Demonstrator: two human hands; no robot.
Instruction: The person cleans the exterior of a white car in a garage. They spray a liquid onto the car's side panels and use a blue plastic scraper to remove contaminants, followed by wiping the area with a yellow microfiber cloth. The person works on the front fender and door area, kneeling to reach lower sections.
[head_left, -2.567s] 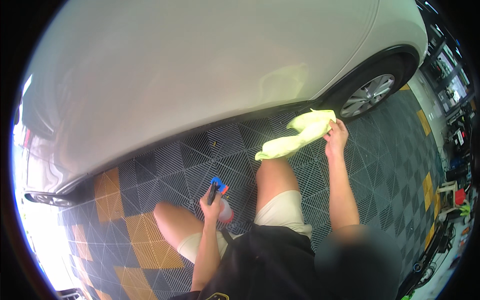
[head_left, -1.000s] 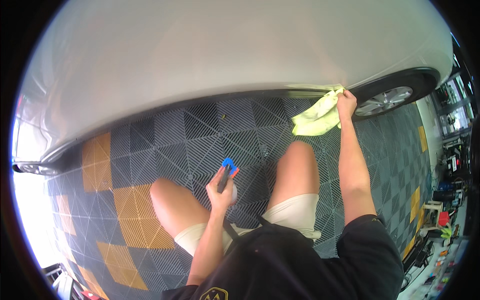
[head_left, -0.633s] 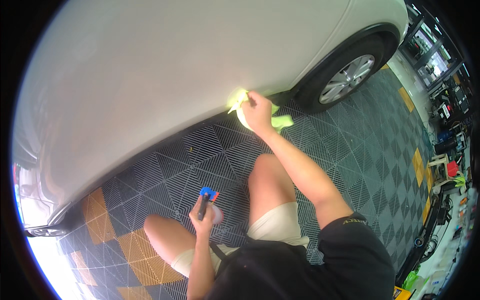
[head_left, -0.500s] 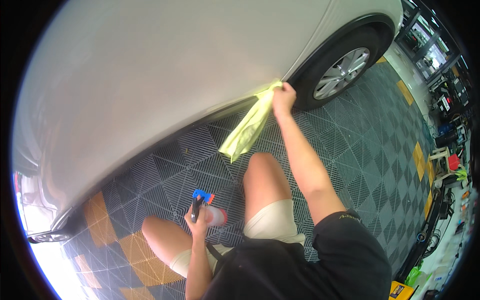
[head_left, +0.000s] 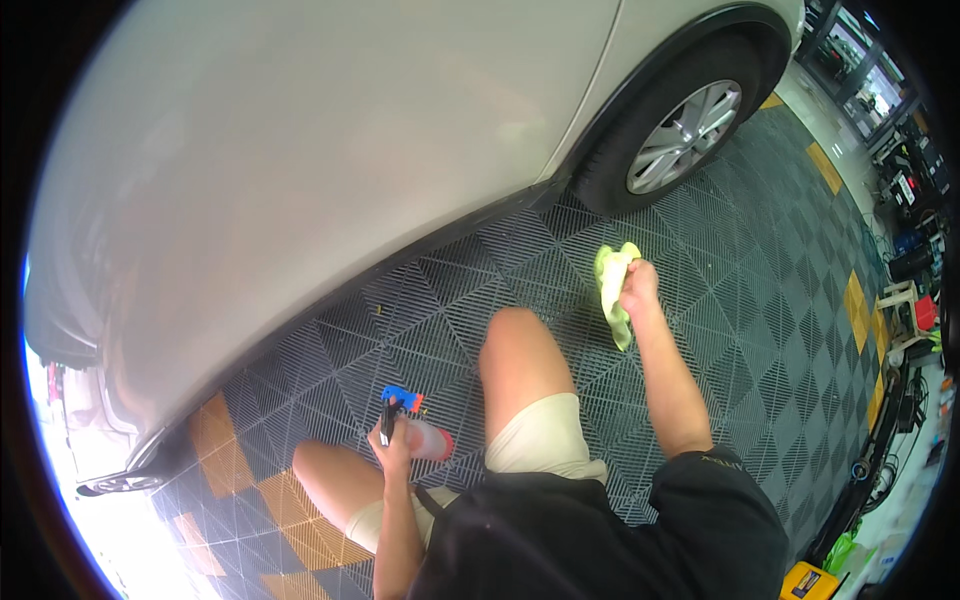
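Note:
My left hand [head_left: 392, 445] is closed round a spray bottle [head_left: 428, 440] with a blue and black trigger head and a translucent body with a red base, held low between my knees. My right hand [head_left: 637, 285] grips a crumpled pale yellow-green cloth [head_left: 613, 300], which hangs from my fingers over the floor, apart from the car. In front of me is the lower side of a light-coloured car [head_left: 360, 140], with a dark sill along its bottom and a wheel [head_left: 683, 137] in its arch at upper right.
A floor of grey and orange slatted tiles [head_left: 750, 300] surrounds my bent knees. Along the right edge stand a small stool with something red [head_left: 925, 312], black equipment, hoses [head_left: 878, 478] and a yellow case [head_left: 808, 582]. Glazed doors show at far upper right; bright light comes from the left.
My right hand has pulled back from the car's lower edge, down and to the right, with the cloth. My left hand still holds the bottle. The view has shifted slightly.

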